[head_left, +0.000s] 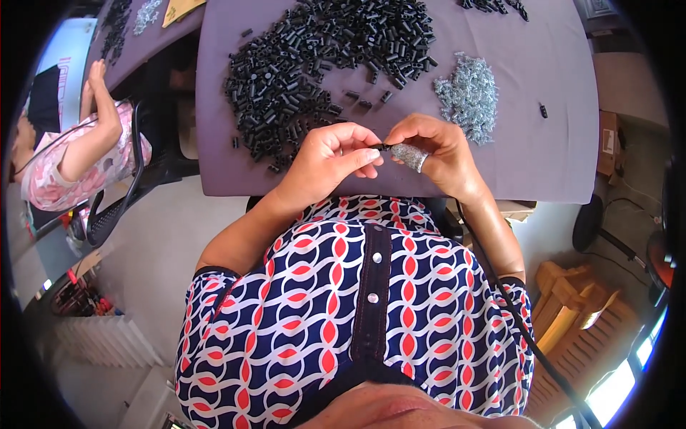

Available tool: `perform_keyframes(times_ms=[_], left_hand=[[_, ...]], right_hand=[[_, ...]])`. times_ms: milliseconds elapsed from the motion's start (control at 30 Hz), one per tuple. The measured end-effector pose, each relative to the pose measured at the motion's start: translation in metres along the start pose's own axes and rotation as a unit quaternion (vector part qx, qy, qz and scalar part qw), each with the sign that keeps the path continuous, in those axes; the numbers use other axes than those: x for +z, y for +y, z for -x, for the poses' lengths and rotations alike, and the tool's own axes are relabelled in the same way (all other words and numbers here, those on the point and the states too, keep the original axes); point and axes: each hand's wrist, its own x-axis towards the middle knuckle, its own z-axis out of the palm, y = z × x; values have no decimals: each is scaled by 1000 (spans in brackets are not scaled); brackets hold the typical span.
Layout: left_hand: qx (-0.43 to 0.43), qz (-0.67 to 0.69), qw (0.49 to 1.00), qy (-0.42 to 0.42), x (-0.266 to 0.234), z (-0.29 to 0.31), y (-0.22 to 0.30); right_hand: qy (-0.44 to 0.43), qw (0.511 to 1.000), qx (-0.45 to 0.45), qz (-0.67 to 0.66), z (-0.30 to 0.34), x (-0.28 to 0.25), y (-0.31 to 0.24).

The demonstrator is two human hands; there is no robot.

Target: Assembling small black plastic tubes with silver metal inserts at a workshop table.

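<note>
Close to the table's near edge, my left hand (334, 159) pinches a small black plastic piece (385, 147) between thumb and fingers. My right hand (444, 151) meets it from the other side, its fingertips closed at the same piece. A grey, sparkly cover (410, 157) wraps one digit of my right hand. Whether a tiny metal part is also between the fingers is too small to tell. Beyond my left hand spreads a big heap of black cylindrical plastic pieces (314, 64). A smaller pile of silvery metal parts (468, 96) lies beyond my right hand.
One black piece (543, 111) lies alone on the right of the purple-grey tabletop (529, 164). More black pieces (494, 6) sit at the far edge. At left, another person (86, 150) sits by a second table. A black cable (500, 286) runs down my right side.
</note>
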Motion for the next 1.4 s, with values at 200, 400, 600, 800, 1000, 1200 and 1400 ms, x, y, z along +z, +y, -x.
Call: perform_keyframes(times_ms=[200, 400, 600, 800, 1000, 1200, 1400], left_hand=[[21, 2, 1000, 11, 2, 2, -2], [61, -1, 998, 25, 3, 2, -11], [93, -57, 993, 43, 5, -1, -17], [167, -161, 971, 61, 12, -2, -18], [51, 31, 998, 25, 10, -13, -12], [0, 162, 986, 47, 5, -17, -8], [5, 221, 974, 41, 12, -18, -11]], right_hand=[[19, 995, 30, 88, -1, 6, -10], [16, 997, 72, 11, -3, 6, -11], [17, 994, 95, 56, -7, 5, -16], [-2, 991, 130, -26, -12, -2, -11], [23, 995, 90, -26, -13, -2, -14], [96, 961, -72, 247, -7, -3, -11], [75, 916, -125, 373, -11, 14, -16]])
